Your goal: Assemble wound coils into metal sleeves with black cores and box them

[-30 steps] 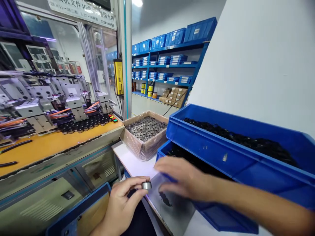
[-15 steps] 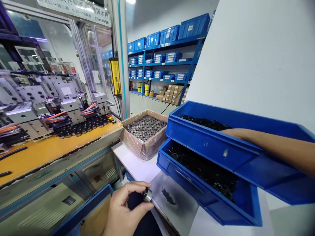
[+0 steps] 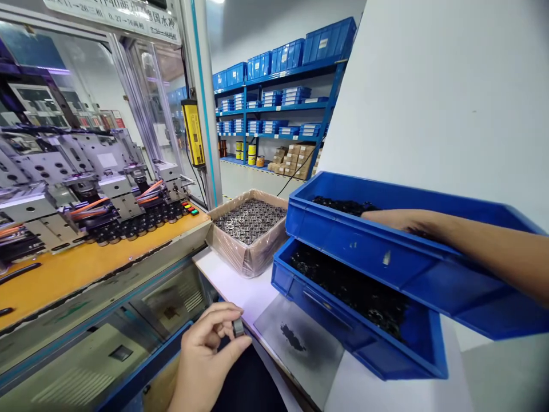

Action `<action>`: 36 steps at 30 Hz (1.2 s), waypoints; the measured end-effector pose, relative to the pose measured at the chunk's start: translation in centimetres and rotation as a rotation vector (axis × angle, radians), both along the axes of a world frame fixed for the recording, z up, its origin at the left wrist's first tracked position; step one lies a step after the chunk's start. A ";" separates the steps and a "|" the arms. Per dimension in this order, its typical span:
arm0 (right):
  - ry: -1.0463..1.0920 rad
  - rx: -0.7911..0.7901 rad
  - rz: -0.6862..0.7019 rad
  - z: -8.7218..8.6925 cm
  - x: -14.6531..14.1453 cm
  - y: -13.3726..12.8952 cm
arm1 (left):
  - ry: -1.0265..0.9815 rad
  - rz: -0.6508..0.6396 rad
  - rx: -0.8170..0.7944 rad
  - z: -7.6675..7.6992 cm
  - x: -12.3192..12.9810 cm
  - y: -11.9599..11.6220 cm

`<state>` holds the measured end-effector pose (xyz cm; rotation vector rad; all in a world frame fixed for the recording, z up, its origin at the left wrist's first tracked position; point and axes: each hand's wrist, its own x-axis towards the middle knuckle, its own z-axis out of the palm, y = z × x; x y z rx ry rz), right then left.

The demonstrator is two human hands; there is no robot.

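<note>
My left hand (image 3: pixel 210 346) is closed, pinching a small cylindrical metal part (image 3: pixel 238 327) between thumb and fingers. It hangs in front of the white table's edge, above my dark-clad leg. My right hand (image 3: pixel 392 218) reaches over the front wall of the upper blue bin (image 3: pixel 351 240), down to the small black pieces (image 3: pixel 343 205) inside. That wall hides its fingers, so I cannot see whether they grip anything. Beneath, a second blue bin (image 3: pixel 326 309) also holds many black pieces. Left of the bins stands a plastic-lined carton (image 3: pixel 244 260) packed with rows of small metal parts.
On my left is a machine (image 3: pixel 115 183) over an orange worktop (image 3: pixel 98 254), with rows of dark cylindrical parts (image 3: pixel 137 226) along its front. A grey sheet with a black smudge (image 3: pixel 294 337) lies on the white table (image 3: pixel 223 274). Blue shelving (image 3: pixel 274 109) stands behind.
My left hand has drawn slightly left with the metal part, which is turned differently. My right hand has moved left within the upper bin. The whole view has shifted a little.
</note>
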<state>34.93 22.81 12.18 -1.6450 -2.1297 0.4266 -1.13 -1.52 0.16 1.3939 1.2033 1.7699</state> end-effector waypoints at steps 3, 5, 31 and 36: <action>-0.072 0.037 0.018 1.6 -0.4 0.8 | -0.027 0.031 -0.050 -0.1 -0.5 -0.2; -0.049 0.193 0.038 2.8 -1.4 0.6 | -0.044 0.040 -0.088 0.0 -0.8 -0.5; 0.609 0.777 0.967 -10.3 -17.9 -15.7 | 0.182 0.098 -0.151 0.5 0.1 -1.7; 0.553 0.883 0.957 -10.1 -17.6 -15.5 | 0.157 0.042 -0.178 0.7 0.1 -1.6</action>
